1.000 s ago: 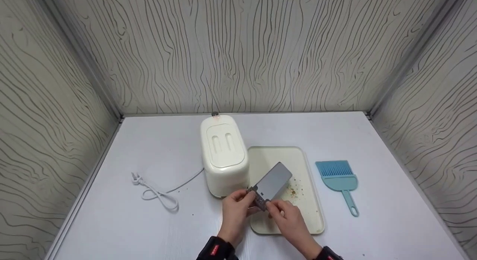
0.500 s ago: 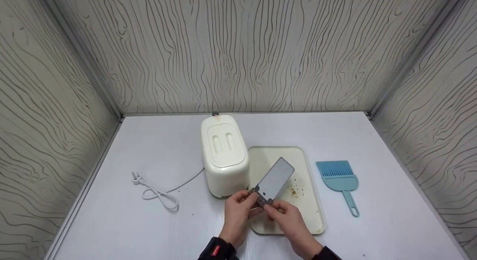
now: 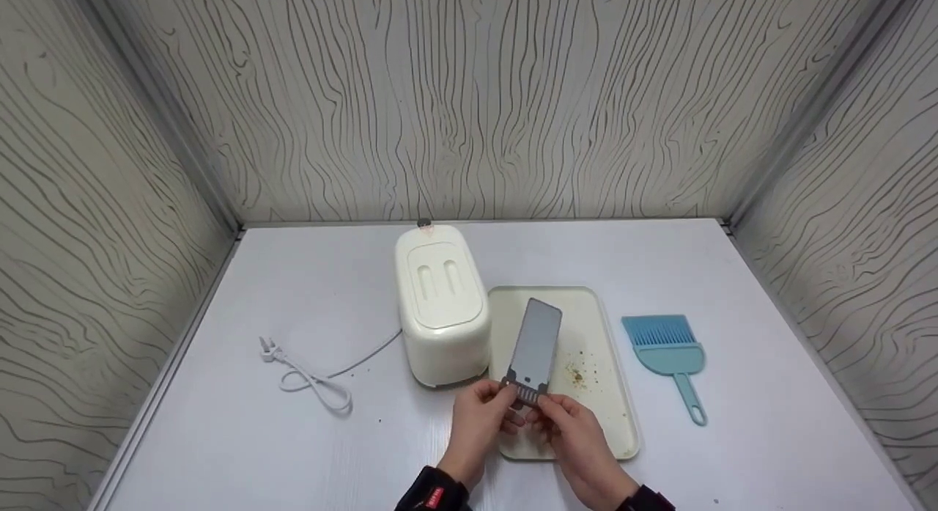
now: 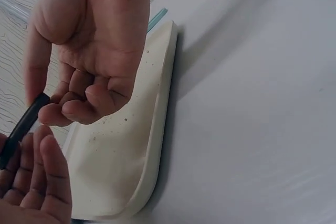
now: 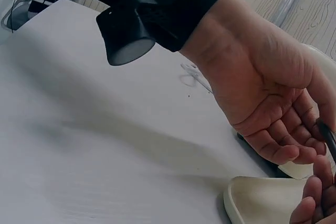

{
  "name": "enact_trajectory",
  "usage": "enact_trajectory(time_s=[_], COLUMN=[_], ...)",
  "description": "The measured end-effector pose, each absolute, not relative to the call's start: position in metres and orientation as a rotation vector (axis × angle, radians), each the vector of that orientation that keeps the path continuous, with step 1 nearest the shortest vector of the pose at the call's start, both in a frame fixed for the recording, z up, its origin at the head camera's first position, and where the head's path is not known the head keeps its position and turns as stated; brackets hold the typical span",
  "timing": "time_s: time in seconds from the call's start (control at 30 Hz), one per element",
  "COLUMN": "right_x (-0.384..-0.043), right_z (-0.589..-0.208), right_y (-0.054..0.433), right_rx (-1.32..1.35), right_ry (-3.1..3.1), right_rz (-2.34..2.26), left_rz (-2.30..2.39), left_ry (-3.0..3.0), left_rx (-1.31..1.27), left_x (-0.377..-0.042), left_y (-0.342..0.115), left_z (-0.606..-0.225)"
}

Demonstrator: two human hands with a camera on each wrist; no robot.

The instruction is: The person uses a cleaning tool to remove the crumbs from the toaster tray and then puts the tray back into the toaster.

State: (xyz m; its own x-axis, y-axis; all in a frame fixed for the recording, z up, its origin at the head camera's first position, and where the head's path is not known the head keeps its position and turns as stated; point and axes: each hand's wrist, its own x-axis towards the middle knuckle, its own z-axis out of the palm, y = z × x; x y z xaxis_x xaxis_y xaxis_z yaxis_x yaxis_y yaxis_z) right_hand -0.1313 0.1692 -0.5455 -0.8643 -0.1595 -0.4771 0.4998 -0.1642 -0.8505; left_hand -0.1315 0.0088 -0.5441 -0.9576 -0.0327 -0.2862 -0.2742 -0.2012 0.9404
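Note:
A grey metal crumb tray point(image 3: 536, 342) with a dark slotted end is held tilted over a cream serving tray point(image 3: 575, 302). My left hand point(image 3: 473, 427) pinches the left corner of its dark end between thumb and fingers. At the right corner of that same end, my right hand point(image 3: 582, 441) grips it likewise. In the left wrist view the dark end point(image 4: 23, 129) appears edge-on between both hands. Brown crumbs point(image 3: 579, 377) lie on the serving tray, right of the crumb tray.
A cream toaster point(image 3: 445, 350) with a lid on top stands directly left of the serving tray. Its white cord and plug point(image 3: 315, 385) lie further left. A teal brush point(image 3: 670, 357) rests on the table to the right. Patterned walls enclose the back and sides.
The crumb tray has turned counterclockwise, its far end swinging left from over the crumbs. Both hands have kept their grip and shifted slightly right.

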Motion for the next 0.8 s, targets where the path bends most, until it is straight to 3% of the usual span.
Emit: enact_trajectory(time_s=[0.33, 0.8], right_x=[-0.131, -0.134], right_z=[-0.549, -0.547], right_y=[0.172, 0.177], right_rx=[0.487, 0.616], right_ry=[1.691, 1.74], right_rz=[-2.23, -2.261], left_rz=[2.015, 1.978], left_ry=[2.205, 2.163], left_rx=[-0.227, -0.187], left_x=[-0.126, -0.12], left_y=[0.019, 0.04], left_z=[-0.542, -0.545])
